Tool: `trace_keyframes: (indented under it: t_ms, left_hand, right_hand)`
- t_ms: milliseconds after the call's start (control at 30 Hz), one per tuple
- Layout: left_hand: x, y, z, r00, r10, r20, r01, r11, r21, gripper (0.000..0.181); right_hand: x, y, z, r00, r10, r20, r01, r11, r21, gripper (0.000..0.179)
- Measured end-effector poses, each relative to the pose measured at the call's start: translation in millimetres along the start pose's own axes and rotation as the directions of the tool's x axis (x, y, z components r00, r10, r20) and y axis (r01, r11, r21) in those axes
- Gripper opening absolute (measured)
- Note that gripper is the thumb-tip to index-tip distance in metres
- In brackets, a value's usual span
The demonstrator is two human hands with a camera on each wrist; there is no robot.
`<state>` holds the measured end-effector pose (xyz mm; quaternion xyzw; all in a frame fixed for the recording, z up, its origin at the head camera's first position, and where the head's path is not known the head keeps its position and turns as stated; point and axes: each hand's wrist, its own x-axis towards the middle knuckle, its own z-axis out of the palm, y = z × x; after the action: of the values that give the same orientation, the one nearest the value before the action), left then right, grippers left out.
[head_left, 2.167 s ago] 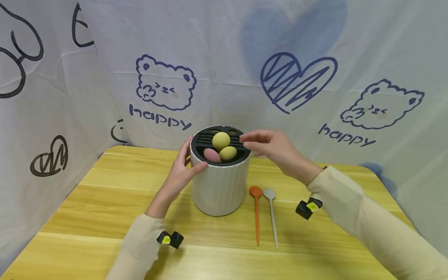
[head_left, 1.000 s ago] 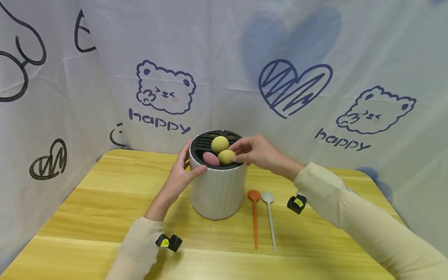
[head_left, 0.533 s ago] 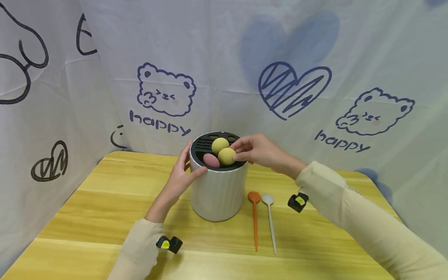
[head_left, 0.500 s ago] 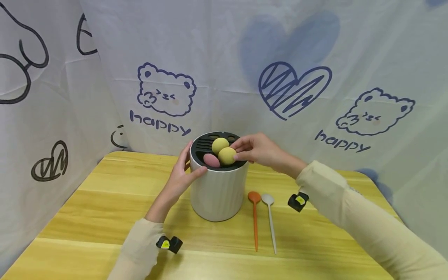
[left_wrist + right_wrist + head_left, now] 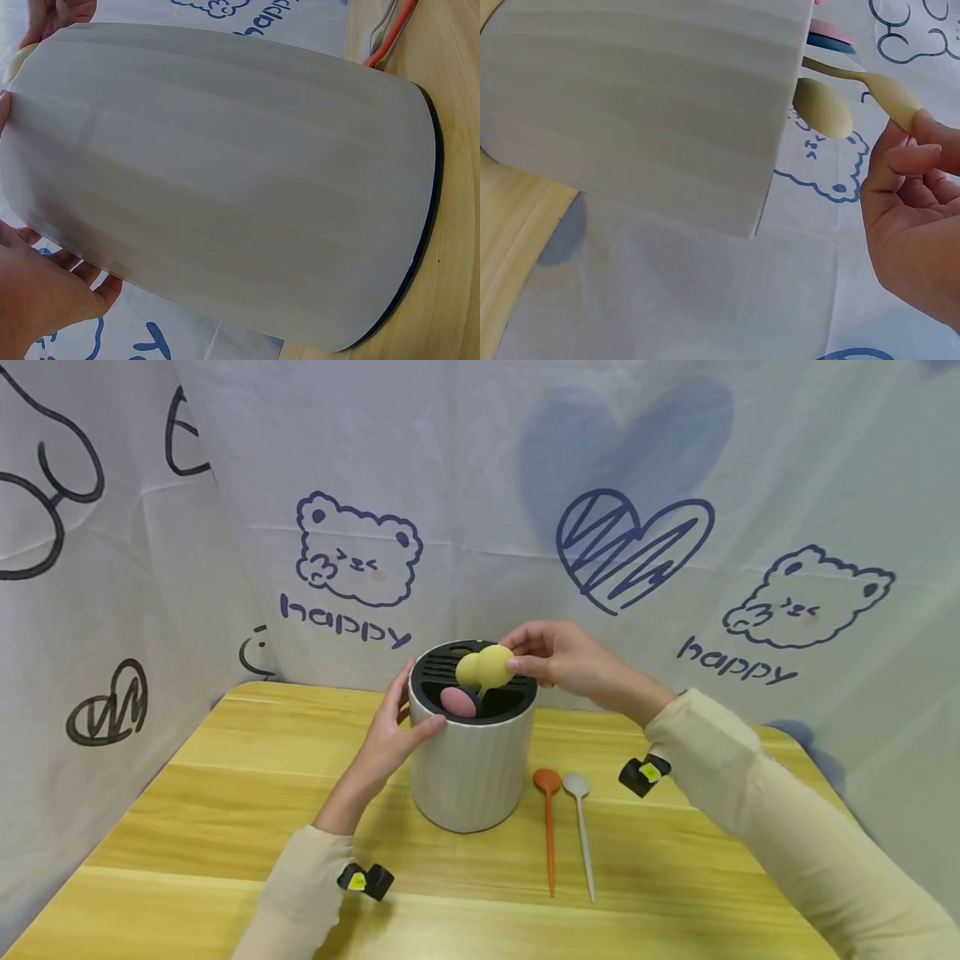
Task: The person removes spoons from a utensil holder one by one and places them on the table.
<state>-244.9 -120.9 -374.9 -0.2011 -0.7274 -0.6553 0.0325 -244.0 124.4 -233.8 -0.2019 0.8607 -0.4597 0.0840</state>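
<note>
A white ribbed utensil holder (image 5: 472, 777) with a black slotted top stands upright on the table. My left hand (image 5: 386, 731) grips its left side, thumb at the front rim and fingers round the back. Between thumb and fingertips, my right hand (image 5: 573, 662) pinches the bowl of a yellow spoon (image 5: 495, 667) above the top. In the right wrist view, the thin handle of this yellow spoon (image 5: 891, 96) still runs into the holder. A second yellow spoon (image 5: 467, 672) and a pink spoon (image 5: 459, 700) with a dark blue side stand in the holder, handles hidden inside.
An orange spoon (image 5: 549, 827) and a light grey spoon (image 5: 583, 831) lie side by side on the wooden table (image 5: 202, 827), right of the holder. A white cloth (image 5: 495, 460) with bear and heart drawings hangs behind the table.
My right hand came in from the right, took the front yellow spoon by its bowl and has raised it, up and slightly right. My left hand has stayed on the holder.
</note>
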Motion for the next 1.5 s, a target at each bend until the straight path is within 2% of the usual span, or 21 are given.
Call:
trace_keyframes:
  t_ms: [433, 733, 900, 1033, 1300, 1500]
  left_hand:
    - [1.3, 2.4, -0.6, 1.0, 0.002, -0.008, -0.002, 1.0, 0.004, 0.098]
    - [1.6, 1.4, -1.1, 1.0, 0.004, -0.002, -0.004, 1.0, 0.005, 0.096]
    - [1.3, -0.1, -0.6, 1.0, -0.002, 0.0, 0.002, 1.0, 0.008, 0.096]
    - [0.7, -0.7, -0.5, 1.0, -0.005, 0.004, 0.005, 1.0, 0.005, 0.096]
    - [-0.8, -1.1, -0.9, 1.0, -0.007, 0.008, 0.007, 1.0, 0.004, 0.095]
    - [-1.2, -0.6, -0.8, 1.0, -0.015, 0.005, 0.015, 1.0, 0.003, 0.097]
  right_hand:
    - [-0.9, -12, -7, 0.998, -0.045, -0.049, 0.045, 0.999, 0.005, 0.015]
    - [-2.7, -15, -10, 0.976, -0.105, -0.19, 0.112, 0.993, 0.024, 0.021]
    - [-4.5, -18, -14, 0.97, -0.114, -0.214, 0.121, 0.992, 0.021, 0.024]
    - [-6.6, -21, -17, 0.972, -0.115, -0.203, 0.123, 0.992, 0.029, 0.027]
    - [-9.4, -24, -18, 0.99, -0.096, -0.103, 0.099, 0.995, 0.031, 0.029]
    - [-10.8, -27, -19, 0.986, -0.135, -0.099, 0.144, 0.985, 0.092, 0.037]
